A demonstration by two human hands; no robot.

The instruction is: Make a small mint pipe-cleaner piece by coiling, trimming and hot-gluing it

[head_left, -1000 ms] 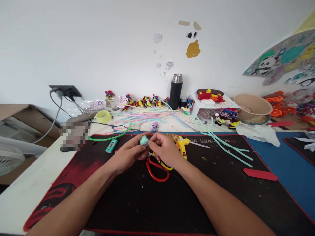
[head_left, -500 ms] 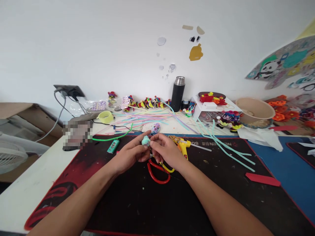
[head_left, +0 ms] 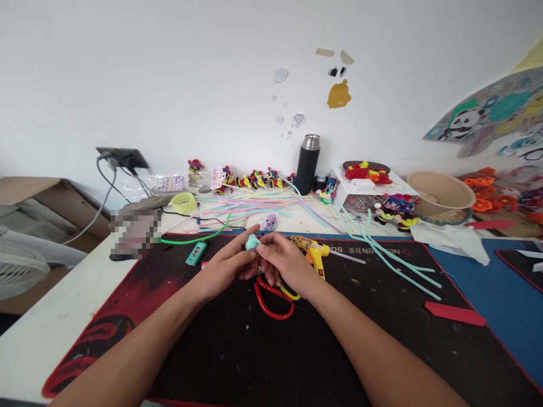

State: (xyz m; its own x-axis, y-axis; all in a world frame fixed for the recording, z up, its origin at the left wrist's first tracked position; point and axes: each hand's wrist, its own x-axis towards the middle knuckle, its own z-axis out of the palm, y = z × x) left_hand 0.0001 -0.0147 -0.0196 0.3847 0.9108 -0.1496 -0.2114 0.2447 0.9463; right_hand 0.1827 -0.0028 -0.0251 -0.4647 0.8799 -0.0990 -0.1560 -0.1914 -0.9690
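A small fuzzy mint-green piece (head_left: 251, 242), rounded in shape, is pinched between my two hands above the black desk mat (head_left: 237, 362). My left hand (head_left: 231, 260) grips it from the left, with the index finger stretched past it. From the right, my right hand (head_left: 288, 261) holds it with thumb and fingertips. Below the hands lie scissors with red handles (head_left: 275, 308), partly covered. A yellow hot glue gun (head_left: 316, 255) rests just right of my right hand. Behind the fingers sits a small purple fuzzy figure (head_left: 268, 222).
Mint-green pipe cleaners (head_left: 396, 260) lie at the right, near a red strip (head_left: 456, 313). A green lighter (head_left: 196, 254) is on the left. Along the wall stand a black thermos (head_left: 307, 167), several colourful figures (head_left: 254, 180), a white box (head_left: 352, 198) and a beige bowl (head_left: 441, 189).
Both hands keep the mint-green piece in nearly the same place, with the piece turned slightly. The whole view has shifted a little.
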